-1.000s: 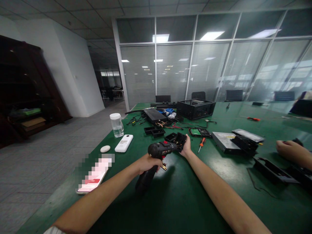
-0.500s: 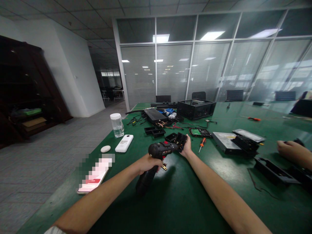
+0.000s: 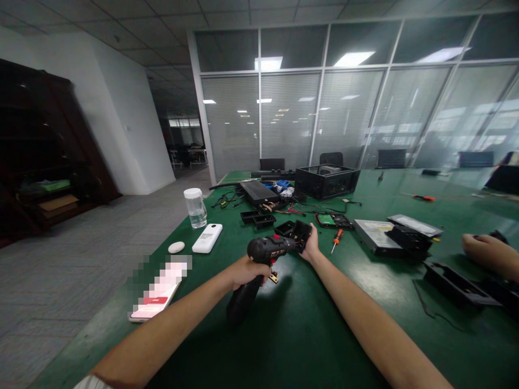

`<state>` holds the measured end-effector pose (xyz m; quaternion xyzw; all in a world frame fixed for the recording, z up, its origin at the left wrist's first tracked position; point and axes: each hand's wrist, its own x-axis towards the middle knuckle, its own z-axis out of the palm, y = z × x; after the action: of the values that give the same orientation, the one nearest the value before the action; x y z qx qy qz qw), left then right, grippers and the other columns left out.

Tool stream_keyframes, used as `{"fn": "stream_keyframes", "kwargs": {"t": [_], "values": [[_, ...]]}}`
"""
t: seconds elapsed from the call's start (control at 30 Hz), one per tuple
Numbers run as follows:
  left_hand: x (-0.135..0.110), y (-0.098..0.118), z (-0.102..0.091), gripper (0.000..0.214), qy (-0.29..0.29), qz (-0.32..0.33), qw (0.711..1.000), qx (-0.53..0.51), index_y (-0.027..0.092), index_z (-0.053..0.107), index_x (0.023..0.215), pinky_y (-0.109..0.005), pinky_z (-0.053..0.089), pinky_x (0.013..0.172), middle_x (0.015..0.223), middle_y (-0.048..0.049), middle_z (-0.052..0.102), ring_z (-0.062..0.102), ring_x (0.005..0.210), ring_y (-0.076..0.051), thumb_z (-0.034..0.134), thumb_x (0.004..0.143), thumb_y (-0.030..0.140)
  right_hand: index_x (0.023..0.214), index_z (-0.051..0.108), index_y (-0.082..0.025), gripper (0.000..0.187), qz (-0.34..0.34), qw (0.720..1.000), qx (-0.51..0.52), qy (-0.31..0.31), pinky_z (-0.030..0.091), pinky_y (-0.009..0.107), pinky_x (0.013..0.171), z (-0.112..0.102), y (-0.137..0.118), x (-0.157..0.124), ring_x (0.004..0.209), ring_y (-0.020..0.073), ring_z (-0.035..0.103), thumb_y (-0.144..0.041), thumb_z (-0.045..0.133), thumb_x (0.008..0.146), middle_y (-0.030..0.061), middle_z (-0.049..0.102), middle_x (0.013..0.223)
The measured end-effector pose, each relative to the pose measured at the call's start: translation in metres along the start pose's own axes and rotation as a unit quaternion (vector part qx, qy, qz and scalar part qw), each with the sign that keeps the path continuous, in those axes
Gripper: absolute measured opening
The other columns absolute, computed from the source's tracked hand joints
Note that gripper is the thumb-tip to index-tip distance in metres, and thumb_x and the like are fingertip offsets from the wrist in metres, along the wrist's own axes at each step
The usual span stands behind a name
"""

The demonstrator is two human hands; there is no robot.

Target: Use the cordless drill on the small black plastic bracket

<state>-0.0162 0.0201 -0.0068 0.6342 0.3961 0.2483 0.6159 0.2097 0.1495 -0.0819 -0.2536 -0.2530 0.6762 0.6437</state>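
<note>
My left hand is wrapped round the grip of a black cordless drill with red trim. Its nose points at a small black plastic housing. My right hand holds that housing tilted up on the green table, fingers closed on its right edge. A small gold-coloured part lies on the table just below the drill.
A phone, a white remote, a white oval object and a glass jar sit to the left. Black cases, cables, a circuit board, a small screwdriver and a disc drive lie beyond. Another person's hand rests at the right.
</note>
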Motion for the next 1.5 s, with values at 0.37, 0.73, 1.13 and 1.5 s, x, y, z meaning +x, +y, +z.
{"fn": "stream_keyframes", "kwargs": {"t": [0.37, 0.73, 1.13, 1.5], "values": [[-0.0006, 0.0010, 0.0006, 0.011, -0.007, 0.008, 1.000, -0.012, 0.010, 0.055, 0.065, -0.024, 0.037, 0.050, 0.055, -0.0010, 0.051, 0.047, 0.050, -0.011, 0.052, 0.057, 0.018, 0.076, 0.060, -0.019, 0.048, 0.000, 1.000, 0.003, 0.007, 0.048, 0.035, 0.057, 0.0025, -0.0008, -0.0016, 0.063, 0.0214, 0.061, -0.059, 0.033, 0.073, 0.0050, 0.065, 0.067], [-0.0010, 0.0020, 0.0006, 0.010, -0.006, 0.006, 1.000, -0.011, 0.010, 0.055, 0.063, -0.024, 0.037, 0.051, 0.054, -0.0006, 0.051, 0.047, 0.050, -0.011, 0.052, 0.057, 0.017, 0.077, 0.060, -0.019, 0.049, 0.005, 1.000, -0.003, 0.013, 0.047, 0.032, 0.051, 0.0023, -0.0011, -0.0010, 0.060, 0.0200, 0.060, -0.060, 0.033, 0.072, 0.0054, 0.064, 0.066], [0.0011, -0.0019, -0.0019, 0.010, -0.014, 0.014, 1.000, -0.005, 0.011, 0.055, 0.063, -0.024, 0.036, 0.049, 0.054, 0.0001, 0.051, 0.047, 0.049, -0.011, 0.052, 0.057, 0.017, 0.077, 0.060, -0.018, 0.049, 0.012, 1.000, 0.006, 0.011, 0.047, 0.032, 0.052, 0.0030, -0.0013, -0.0016, 0.060, 0.0203, 0.060, -0.059, 0.034, 0.072, 0.0053, 0.064, 0.065], [-0.0007, 0.0012, -0.0006, 0.012, -0.009, 0.004, 1.000, -0.018, 0.010, 0.057, 0.066, -0.024, 0.037, 0.050, 0.055, -0.0005, 0.052, 0.047, 0.050, -0.011, 0.052, 0.057, 0.016, 0.078, 0.060, -0.018, 0.049, 0.007, 1.000, 0.007, 0.010, 0.046, 0.031, 0.051, 0.0024, -0.0017, -0.0024, 0.059, 0.0197, 0.059, -0.059, 0.033, 0.073, 0.0053, 0.063, 0.065]]}}
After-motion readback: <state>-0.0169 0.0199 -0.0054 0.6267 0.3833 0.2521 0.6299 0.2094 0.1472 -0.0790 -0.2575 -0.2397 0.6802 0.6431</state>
